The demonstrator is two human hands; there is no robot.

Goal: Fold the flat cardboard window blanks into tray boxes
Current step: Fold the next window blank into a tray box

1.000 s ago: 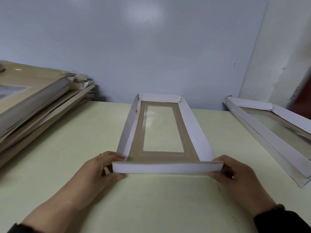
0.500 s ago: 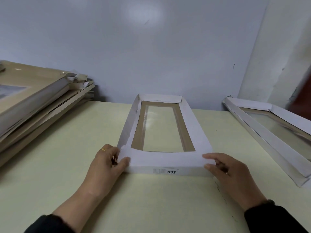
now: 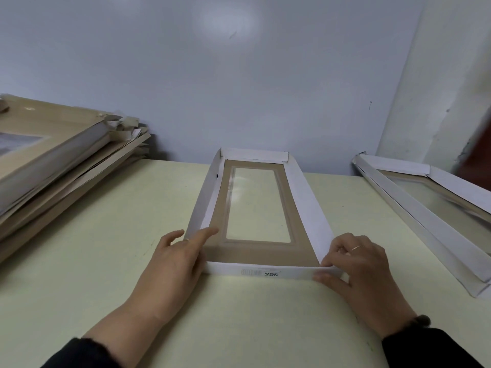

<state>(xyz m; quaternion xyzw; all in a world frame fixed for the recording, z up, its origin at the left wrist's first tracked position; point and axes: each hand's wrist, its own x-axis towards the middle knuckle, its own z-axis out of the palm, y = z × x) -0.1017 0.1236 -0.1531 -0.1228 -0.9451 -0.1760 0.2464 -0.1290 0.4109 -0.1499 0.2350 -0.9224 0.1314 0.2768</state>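
Note:
A half-folded tray box point(image 3: 255, 252) lies lengthwise in the middle of the table, with a brown floor, a clear window and white walls. Its near wall point(image 3: 265, 273) stands low, with a printed barcode on the outside. My left hand point(image 3: 172, 261) rests at the near left corner, fingers straight, the index finger reaching over the end of the left wall. My right hand point(image 3: 364, 272) pinches the near right corner, thumb along the outside of the near wall and fingers curled on the inside.
A slanting stack of flat beige blanks point(image 3: 53, 160) fills the left side of the pale green table point(image 3: 239, 322). A folded tray point(image 3: 425, 216) lies at the right edge. A grey wall rises just behind the tray box.
The near flap was held upright, then lay folded in over the window's end; now it stands as a low wall and the brown floor shows. Both hands have shifted to the near corners.

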